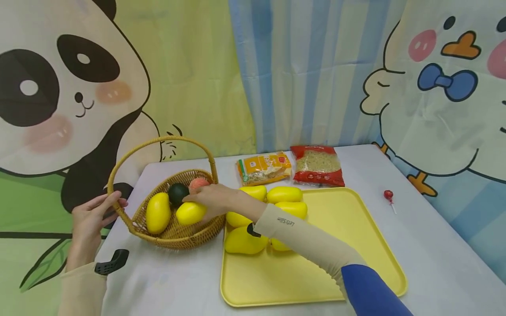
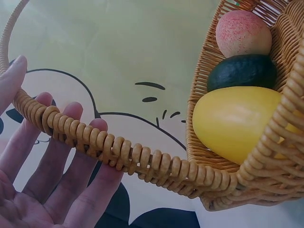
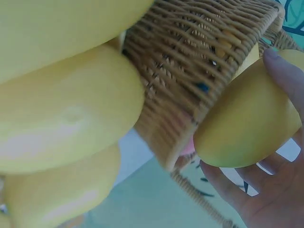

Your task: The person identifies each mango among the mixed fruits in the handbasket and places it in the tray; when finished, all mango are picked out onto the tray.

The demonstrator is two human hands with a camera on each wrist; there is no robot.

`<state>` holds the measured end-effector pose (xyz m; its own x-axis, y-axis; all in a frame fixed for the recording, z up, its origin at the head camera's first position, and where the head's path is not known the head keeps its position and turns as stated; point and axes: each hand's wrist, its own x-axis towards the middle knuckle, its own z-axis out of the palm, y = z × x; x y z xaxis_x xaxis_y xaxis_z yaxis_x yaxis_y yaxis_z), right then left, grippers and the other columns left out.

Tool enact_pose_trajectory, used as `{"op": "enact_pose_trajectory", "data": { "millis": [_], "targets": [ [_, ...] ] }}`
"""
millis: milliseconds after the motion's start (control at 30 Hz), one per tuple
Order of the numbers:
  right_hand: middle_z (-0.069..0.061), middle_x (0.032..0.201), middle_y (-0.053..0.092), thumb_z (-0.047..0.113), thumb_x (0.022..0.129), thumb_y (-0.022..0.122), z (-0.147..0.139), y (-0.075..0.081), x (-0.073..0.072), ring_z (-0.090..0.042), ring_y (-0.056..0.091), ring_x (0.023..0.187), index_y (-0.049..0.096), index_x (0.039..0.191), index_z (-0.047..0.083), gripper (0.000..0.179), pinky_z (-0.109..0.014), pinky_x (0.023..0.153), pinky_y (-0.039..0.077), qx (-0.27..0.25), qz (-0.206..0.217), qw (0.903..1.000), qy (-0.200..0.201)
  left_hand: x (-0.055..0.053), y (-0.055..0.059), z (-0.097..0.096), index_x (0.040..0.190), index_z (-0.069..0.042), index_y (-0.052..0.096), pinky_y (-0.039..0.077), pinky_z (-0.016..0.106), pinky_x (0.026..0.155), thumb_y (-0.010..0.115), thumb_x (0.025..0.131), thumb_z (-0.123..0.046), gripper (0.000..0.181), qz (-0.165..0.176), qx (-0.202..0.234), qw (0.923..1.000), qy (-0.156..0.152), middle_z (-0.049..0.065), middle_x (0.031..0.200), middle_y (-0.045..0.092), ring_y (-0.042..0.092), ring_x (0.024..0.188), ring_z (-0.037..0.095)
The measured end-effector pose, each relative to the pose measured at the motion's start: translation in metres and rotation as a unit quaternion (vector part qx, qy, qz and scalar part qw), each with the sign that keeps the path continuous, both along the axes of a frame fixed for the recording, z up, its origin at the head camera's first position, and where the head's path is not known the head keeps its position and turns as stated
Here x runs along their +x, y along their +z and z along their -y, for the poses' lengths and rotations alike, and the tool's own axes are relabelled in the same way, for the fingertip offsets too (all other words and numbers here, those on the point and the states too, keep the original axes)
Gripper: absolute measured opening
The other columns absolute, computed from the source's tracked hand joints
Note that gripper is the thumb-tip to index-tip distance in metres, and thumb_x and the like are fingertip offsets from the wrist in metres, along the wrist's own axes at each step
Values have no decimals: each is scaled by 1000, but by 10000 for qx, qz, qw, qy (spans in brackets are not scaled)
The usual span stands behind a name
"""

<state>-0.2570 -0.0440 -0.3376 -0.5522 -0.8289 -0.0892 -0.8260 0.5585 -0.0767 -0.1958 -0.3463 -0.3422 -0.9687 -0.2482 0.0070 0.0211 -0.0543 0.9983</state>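
My right hand grips a yellow mango over the right side of a wicker basket. In the right wrist view the thumb and fingers lie on opposite sides of this mango, close to the woven rim. My left hand holds the basket's handle at its left side, fingers behind it and thumb near it. Inside the basket are another mango, a dark green avocado-like fruit and a pink peach. Several mangoes lie on a yellow tray, partly hidden by my right arm.
Behind the tray lie an orange food packet and a red packet of pasta-like pieces. A red lollipop is on the white table, right of the tray. A printed curtain hangs along the table's back.
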Motion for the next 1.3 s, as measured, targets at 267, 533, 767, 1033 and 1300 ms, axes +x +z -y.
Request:
{"op": "enact_pose_trajectory", "data": {
  "millis": [267,533,767,1033,1300],
  "targets": [
    [-4,129,56,46,80,75,-43,9,4,-19,59,104,40,146,28,77,-36,85,49,-367,82,9988,-316,-1,-1,0,93,-15,76,55,15,61,75,83,-28,16,-66,-33,10000,-30,-5,73,73,69,70,4],
    [-4,120,58,40,81,76,-95,16,12,-19,58,97,40,146,27,76,-35,84,50,-545,39,9964,-642,-1,-2,-1,93,-15,76,55,16,62,76,83,-29,17,17,-61,10000,-17,-5,73,73,69,71,4],
    [-10,132,55,39,80,77,-148,14,12,-29,56,113,41,146,27,77,-48,92,48,-717,23,9904,-1181,1,-2,1,94,-15,76,55,16,63,75,83,-28,17,-74,-122,9999,-46,-5,74,73,69,71,4],
    [-12,133,54,33,80,79,-207,3,9,-33,57,111,42,145,28,76,-53,90,49,-930,179,9798,-1759,1,-3,1,94,-14,76,55,16,63,75,83,-27,17,-101,-100,9999,-40,-5,74,73,69,71,4],
    [-18,124,57,31,77,81,-256,-10,10,-32,59,102,46,142,21,74,-52,86,49,-949,61,9692,-2272,1,-2,1,93,-14,76,55,16,63,75,84,-26,16,-157,-182,9997,-70,-5,73,73,69,71,4]
  ]
}}
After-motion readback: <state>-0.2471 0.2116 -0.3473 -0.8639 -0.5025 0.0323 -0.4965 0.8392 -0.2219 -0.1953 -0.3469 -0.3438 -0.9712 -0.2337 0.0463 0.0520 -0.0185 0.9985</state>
